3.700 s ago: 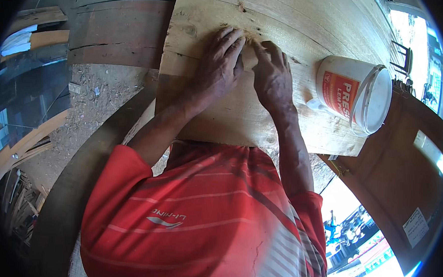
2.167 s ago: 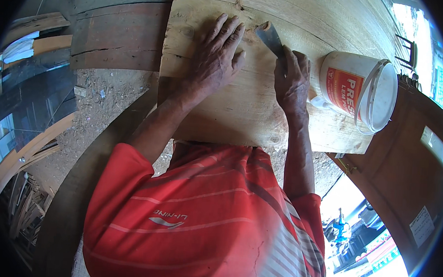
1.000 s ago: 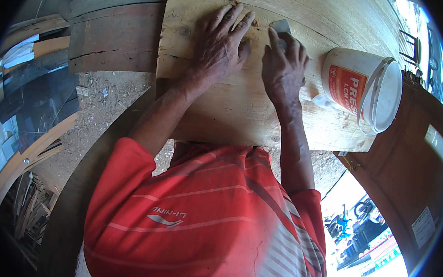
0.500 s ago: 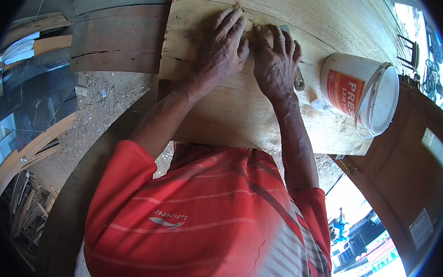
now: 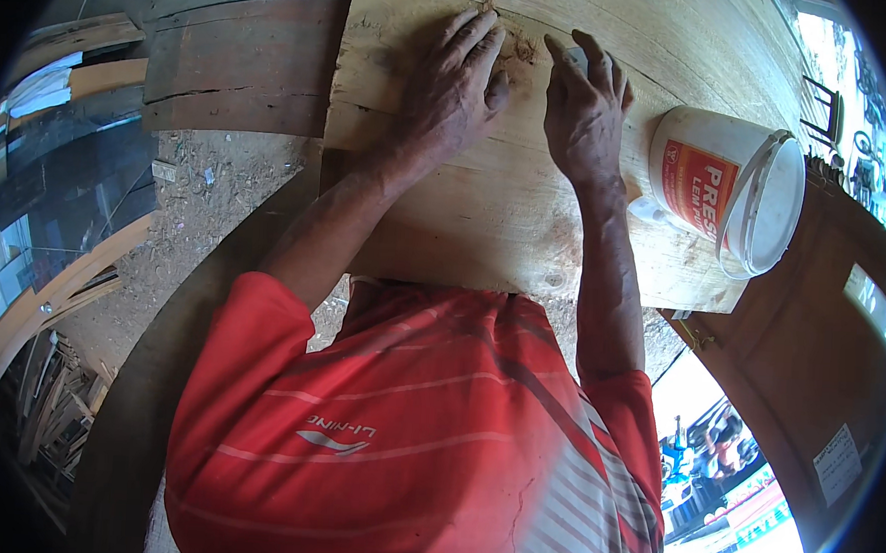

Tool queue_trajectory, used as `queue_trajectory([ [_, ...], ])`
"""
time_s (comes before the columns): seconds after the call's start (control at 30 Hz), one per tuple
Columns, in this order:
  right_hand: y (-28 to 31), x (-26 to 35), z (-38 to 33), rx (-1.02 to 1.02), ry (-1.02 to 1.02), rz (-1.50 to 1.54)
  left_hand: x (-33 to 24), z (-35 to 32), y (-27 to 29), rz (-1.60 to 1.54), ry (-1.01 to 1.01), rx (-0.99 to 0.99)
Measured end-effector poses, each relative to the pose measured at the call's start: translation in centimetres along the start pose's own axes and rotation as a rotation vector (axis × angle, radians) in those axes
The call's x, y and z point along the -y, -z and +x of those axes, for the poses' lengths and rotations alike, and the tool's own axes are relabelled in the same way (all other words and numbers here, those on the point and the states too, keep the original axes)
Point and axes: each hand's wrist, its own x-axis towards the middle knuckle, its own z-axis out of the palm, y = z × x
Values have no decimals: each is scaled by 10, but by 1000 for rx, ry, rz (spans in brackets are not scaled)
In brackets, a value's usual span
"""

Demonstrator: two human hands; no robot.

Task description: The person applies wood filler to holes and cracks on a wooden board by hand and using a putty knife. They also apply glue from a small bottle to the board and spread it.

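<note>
My left hand (image 5: 455, 77) lies on the pale wooden board (image 5: 446, 227), its fingers stretched toward the far side and the thumb apart. A tuft of brown shavings or fibres (image 5: 489, 1) sits just beyond its fingertips. Between the two hands, the wood shows a rough brown patch (image 5: 524, 50). My right hand (image 5: 589, 114) is over the board to the right of that patch, fingers apart and slightly bent. A small grey flat piece (image 5: 578, 58), perhaps a tool's blade, shows between its fingers. The rest of that piece is hidden under the hand.
A white plastic bucket (image 5: 679, 139) with a red label lies at the board's right side, beside a small clear plastic item (image 5: 649, 211). Dark planks (image 5: 244, 61) adjoin on the left. Scrap wood (image 5: 60, 407) is piled at lower left; a brown panel (image 5: 791, 325) stands at right.
My right hand has moved right, off the brown patch, and now covers the tool handle that showed beside it. My left hand stays in nearly the same place on the board.
</note>
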Motion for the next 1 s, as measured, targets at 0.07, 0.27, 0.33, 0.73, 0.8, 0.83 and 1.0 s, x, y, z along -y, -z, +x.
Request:
queue_trajectory([
  [0.07,5,0,4,10,33,-29,1,-2,0,-16,-2,-13],
  [0.27,1,2,-10,91,63,-47,0,1,-3,-37,9,-20],
  [0.33,2,10,-9,65,40,-53,0,-1,-1,-22,11,-24],
  [0.73,-4,12,-22,46,39,-103,4,1,-1,-145,16,-130],
  [0.8,-7,13,-22,23,5,-85,5,2,1,-212,32,-172],
  [0.83,-6,12,-20,26,2,-81,5,3,2,-226,41,-185],
  [1.0,-1,16,-24,44,21,-84,6,2,2,-232,42,-196],
])
